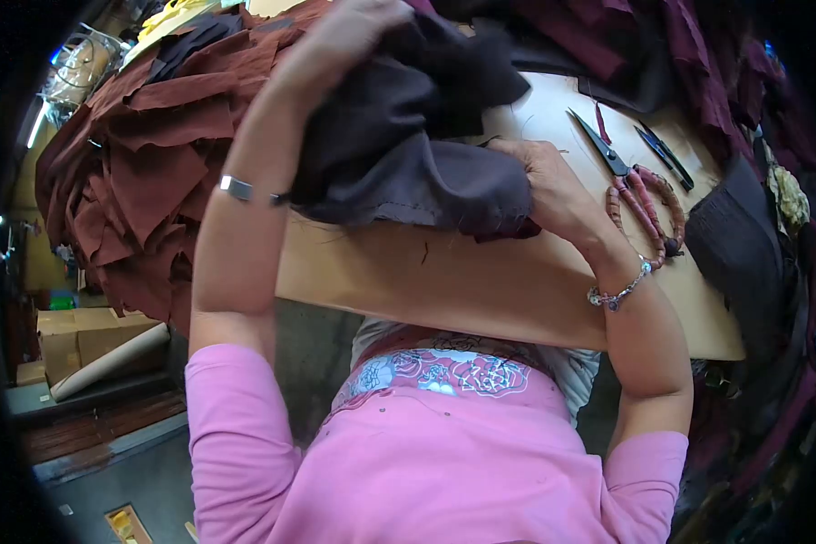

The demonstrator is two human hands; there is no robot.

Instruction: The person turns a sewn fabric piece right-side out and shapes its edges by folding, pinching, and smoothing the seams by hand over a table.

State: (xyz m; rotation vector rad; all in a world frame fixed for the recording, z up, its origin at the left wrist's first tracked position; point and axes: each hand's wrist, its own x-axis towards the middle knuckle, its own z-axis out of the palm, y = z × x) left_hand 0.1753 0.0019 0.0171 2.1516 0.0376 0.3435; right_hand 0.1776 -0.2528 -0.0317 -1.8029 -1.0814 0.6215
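Observation:
Dark grey-purple cloth (408, 177) hangs bunched between my hands above the wooden table (372, 272). My left hand (358, 32), raised at the top of the view and smeared by motion, is at the cloth's upper edge; its fingers are blurred. My right hand (544, 177) is closed on the cloth's right side, with the fingertips partly hidden by folds. A bit of maroon cloth shows under the lower right edge. To the right of my right hand lie scissors (618, 168) with wrapped handles, beside small black snips (666, 154).
A large heap of rust-brown cloth pieces (168, 163) fills the left side. Maroon cloth (707, 82) and dark ribbed cloth (739, 227) lie along the right. Cardboard boxes (86, 335) stand at the lower left. The table's front edge is near my body.

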